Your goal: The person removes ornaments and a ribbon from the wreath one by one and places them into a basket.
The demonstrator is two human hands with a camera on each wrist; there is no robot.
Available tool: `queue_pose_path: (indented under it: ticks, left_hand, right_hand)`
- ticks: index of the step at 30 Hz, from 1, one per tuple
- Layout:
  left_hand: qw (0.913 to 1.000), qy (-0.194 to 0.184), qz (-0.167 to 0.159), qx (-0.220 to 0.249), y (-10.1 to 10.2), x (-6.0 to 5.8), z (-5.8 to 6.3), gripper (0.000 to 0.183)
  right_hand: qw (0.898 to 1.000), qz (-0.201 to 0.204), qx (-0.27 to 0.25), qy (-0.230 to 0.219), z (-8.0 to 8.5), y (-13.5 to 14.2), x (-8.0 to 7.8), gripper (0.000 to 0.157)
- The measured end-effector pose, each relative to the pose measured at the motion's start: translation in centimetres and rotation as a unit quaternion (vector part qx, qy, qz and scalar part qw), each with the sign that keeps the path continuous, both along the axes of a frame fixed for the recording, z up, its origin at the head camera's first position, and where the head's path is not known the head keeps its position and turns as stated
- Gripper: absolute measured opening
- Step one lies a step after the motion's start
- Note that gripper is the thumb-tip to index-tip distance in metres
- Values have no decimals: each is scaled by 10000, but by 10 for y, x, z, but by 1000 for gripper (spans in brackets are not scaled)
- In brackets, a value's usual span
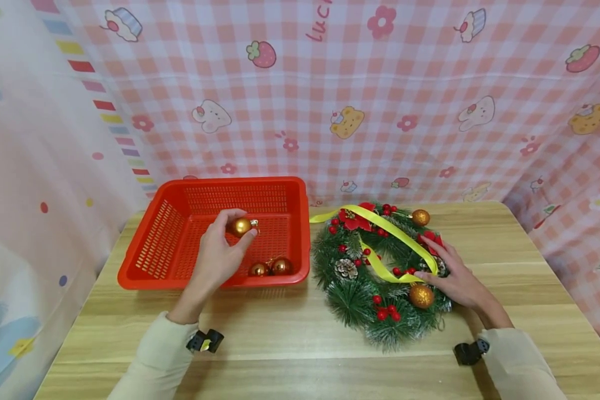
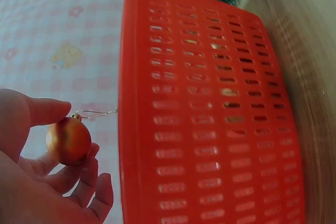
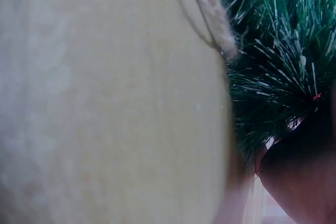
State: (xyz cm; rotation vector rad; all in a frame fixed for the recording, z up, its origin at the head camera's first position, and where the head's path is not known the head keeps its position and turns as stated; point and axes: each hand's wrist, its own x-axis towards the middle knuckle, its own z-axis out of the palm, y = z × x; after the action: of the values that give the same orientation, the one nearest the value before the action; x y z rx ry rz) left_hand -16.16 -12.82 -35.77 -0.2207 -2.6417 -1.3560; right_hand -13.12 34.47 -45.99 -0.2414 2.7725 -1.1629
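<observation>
In the head view my left hand [image 1: 221, 253] pinches a shiny gold Christmas bauble [image 1: 241, 226] above the red plastic basket [image 1: 172, 285]. The left wrist view shows that bauble [image 2: 69, 141] between thumb and fingers, its thin hanging loop pointing toward the basket wall [image 2: 210, 129]. On the right lies a green Christmas wreath [image 1: 350, 303] with red berries, red flowers and pinecones. My right hand [image 1: 457, 278] rests on its right side, fingers extended and spread, thumb near a yellow ribbon [image 1: 392, 228]. Two glittery gold baubles [image 1: 422, 296] sit on the wreath.
Several more shiny baubles [image 1: 281, 266] lie in the basket's near right corner. Basket and wreath stand side by side on a wooden table [image 1: 280, 344]. Behind it hangs a pink checked curtain [image 1: 300, 100]. A twine loop [image 3: 212, 14] shows at the wreath's edge.
</observation>
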Motion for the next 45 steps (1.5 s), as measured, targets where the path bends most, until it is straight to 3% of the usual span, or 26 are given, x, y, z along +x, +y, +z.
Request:
queue_pose_path:
  ticks: [9,28,32,38,45]
  left_hand:
    - [9992,-338,94,-168,-11,-2,-3,41]
    - [9985,-376,113,-393,-22,5,-3,44]
    - [9992,-293,-63,-277,-9,9,0,42]
    - [9991,-70,-423,-49,28,22,3,37]
    - [9925,-142,-1212,23,77,41,-1,38]
  right_hand:
    - [10000,11,5,97,1,-1,0,82]
    - [10000,-2,-3,30,1,1,1,82]
    - [10000,-59,56,24,-1,2,1,81]
    - [10000,-44,51,50,-4,2,-1,81]
    - [10000,-44,19,-18,-3,1,0,82]
